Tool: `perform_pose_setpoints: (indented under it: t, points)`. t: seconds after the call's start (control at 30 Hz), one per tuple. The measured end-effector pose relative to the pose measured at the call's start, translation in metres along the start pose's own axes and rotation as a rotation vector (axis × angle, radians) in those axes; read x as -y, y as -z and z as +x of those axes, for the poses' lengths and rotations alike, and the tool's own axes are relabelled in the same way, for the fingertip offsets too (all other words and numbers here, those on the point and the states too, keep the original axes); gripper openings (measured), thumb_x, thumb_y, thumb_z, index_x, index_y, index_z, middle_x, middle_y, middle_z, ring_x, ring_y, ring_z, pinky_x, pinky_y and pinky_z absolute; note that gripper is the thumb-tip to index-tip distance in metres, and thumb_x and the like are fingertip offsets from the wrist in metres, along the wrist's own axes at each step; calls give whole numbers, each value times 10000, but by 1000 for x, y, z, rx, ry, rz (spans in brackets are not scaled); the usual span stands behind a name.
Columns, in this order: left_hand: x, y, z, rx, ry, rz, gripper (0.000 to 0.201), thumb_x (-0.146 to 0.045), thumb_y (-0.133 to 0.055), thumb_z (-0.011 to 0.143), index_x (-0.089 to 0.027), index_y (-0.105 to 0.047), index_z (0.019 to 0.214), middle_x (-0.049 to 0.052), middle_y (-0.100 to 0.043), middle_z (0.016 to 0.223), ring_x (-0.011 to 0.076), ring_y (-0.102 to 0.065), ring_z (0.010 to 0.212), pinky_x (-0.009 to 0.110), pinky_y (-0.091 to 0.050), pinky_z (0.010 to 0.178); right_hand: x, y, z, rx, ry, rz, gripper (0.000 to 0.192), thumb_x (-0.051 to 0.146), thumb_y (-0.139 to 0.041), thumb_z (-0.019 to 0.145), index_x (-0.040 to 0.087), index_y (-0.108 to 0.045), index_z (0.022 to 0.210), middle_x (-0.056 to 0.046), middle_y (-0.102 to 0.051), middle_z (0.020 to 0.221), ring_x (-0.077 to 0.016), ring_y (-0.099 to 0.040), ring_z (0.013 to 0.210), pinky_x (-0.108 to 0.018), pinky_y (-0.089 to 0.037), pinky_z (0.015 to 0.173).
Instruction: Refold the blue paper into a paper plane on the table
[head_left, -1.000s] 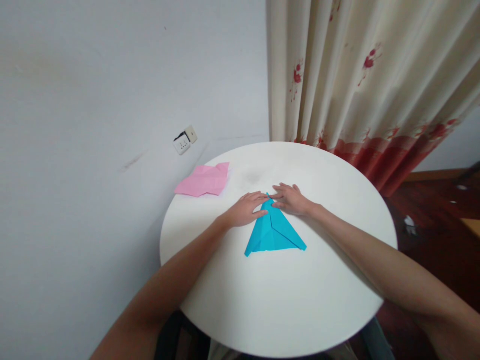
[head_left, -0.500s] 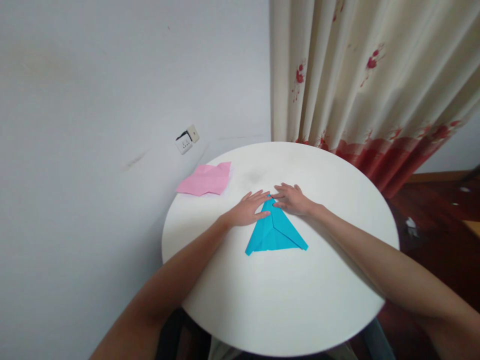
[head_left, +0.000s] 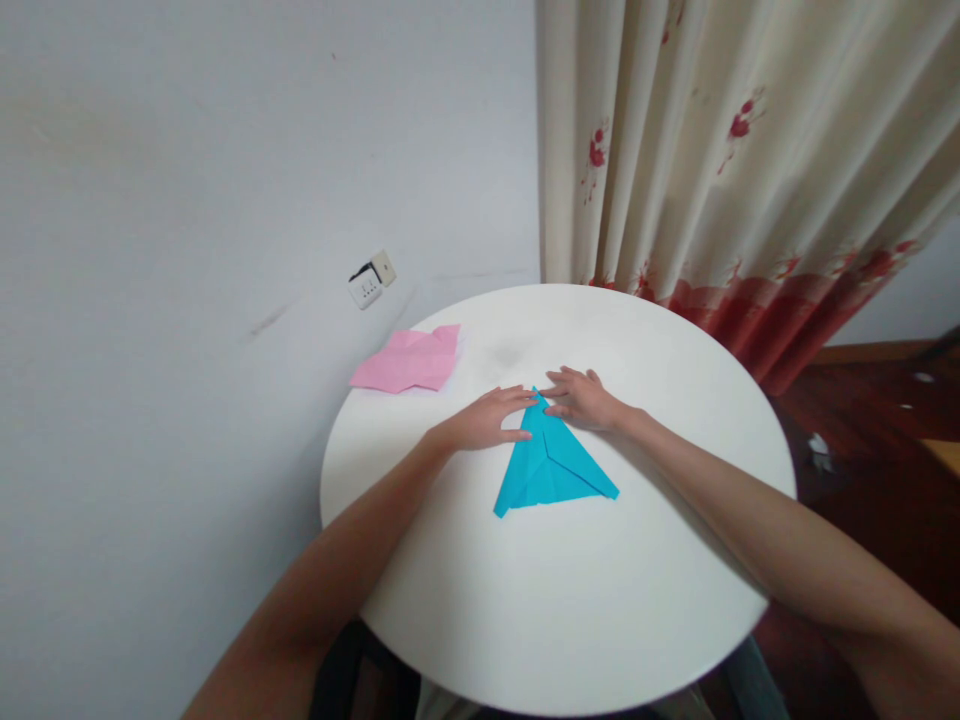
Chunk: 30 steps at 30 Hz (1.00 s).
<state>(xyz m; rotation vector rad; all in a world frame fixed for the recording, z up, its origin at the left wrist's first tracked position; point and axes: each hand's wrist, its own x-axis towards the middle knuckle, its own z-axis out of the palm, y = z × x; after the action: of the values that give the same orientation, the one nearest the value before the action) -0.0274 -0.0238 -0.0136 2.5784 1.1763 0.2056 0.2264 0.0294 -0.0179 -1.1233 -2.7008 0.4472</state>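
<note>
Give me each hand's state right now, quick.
Left hand: open, touching the folded blue paper near its tip.
Right hand: open, touching its right edge near the tip.

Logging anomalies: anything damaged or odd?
Two marks stand out on pale surfaces: a grey smudge on the white table, right of the pink paper, and a dark scuff on the wall, left of the socket.
</note>
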Motion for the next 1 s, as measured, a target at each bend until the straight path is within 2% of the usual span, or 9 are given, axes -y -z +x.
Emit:
perform_pose_setpoints:
  t: [0.2,0.47,0.73,1.0]
  points:
    - [4,-2,1,-43,-53,0,672,-623,-552,947,-260,-462,1505,84,-458,1557,269,-315,1496,421,-242,1217,0,0,0,-11,2,-2,467,467,-613,954,290,-612,1386,-152,-412,1580,-412,-281,1483,-742,-221,1099]
    - [-1,-2,-1,8,-23,36,683,-640,-483,972,-321,-348,1562,50,-316,1640,292,-217,1535,523,-161,1237,-2,-1,1,-9,5,-16,476,471,-612,953,322,-592,1404,-143,-404,1586,-409,-277,1486,-738,-219,1105]
    - [-4,-13,5,-75,58,87,666,-643,-386,1003,-301,-330,1572,62,-307,1644,274,-207,1538,504,-136,1246,-2,-3,2,-11,0,3,485,466,-611,951,316,-586,1411,-135,-396,1593,-403,-278,1488,-743,-199,1114]
    - [-4,-12,5,-40,78,63,682,-653,-382,1000,-308,-295,1583,58,-246,1664,267,-157,1551,502,-99,1244,-2,-2,1,-21,-8,13,472,473,-612,951,319,-599,1397,-131,-398,1592,-396,-282,1488,-742,-203,1116]
